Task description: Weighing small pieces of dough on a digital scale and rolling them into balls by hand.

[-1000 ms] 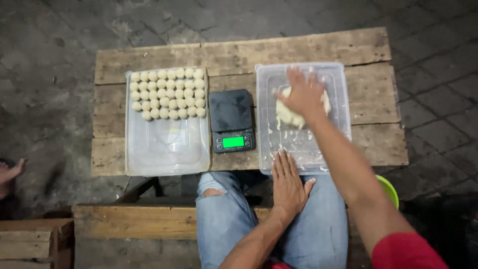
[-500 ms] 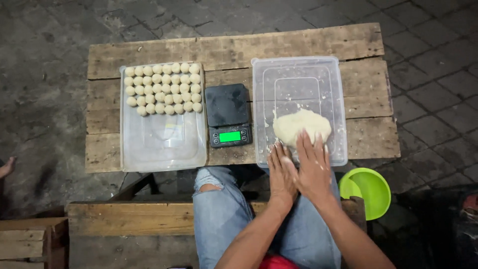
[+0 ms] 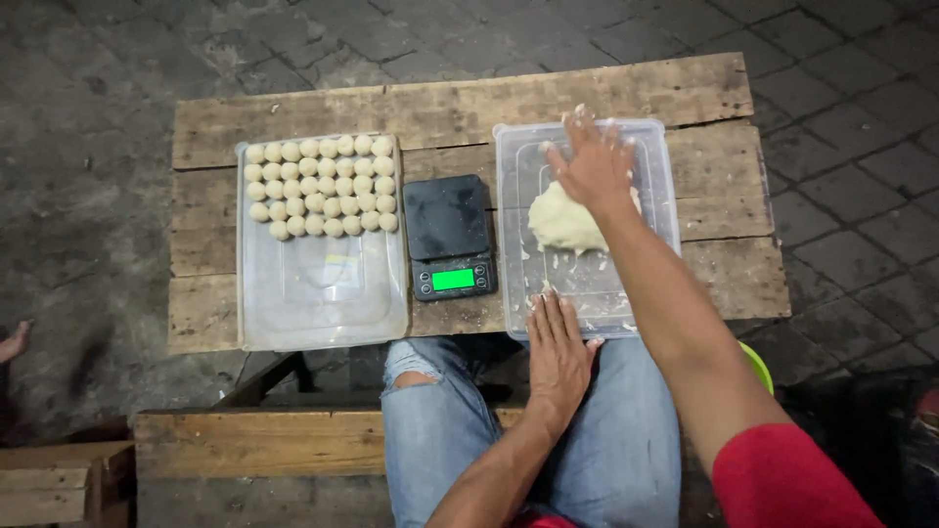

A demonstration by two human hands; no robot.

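My right hand [image 3: 590, 164] reaches over the clear plastic tub [image 3: 657, 156] on the right of the wooden table [image 3: 460, 108], fingers spread, resting on the far side of a pale lump of dough [image 3: 559, 225]. My left hand [image 3: 559, 354] lies flat and open at the tub's near edge, above my jeans. A black digital scale [image 3: 448, 238] with a green lit display sits in the table's middle. On the left, a clear tray [image 3: 323, 293] carries several rows of small dough balls [image 3: 323, 186].
A green bowl [image 3: 757, 364] peeks out beside my right arm. A wooden bench [image 3: 254, 440] runs below the table and a wooden crate [image 3: 49, 484] stands at bottom left. Someone's foot [image 3: 12, 344] shows at the left edge. Paved ground surrounds the table.
My right hand has left my left hand at the tub's near edge and reached forward onto the dough. My left hand stays at the edge.
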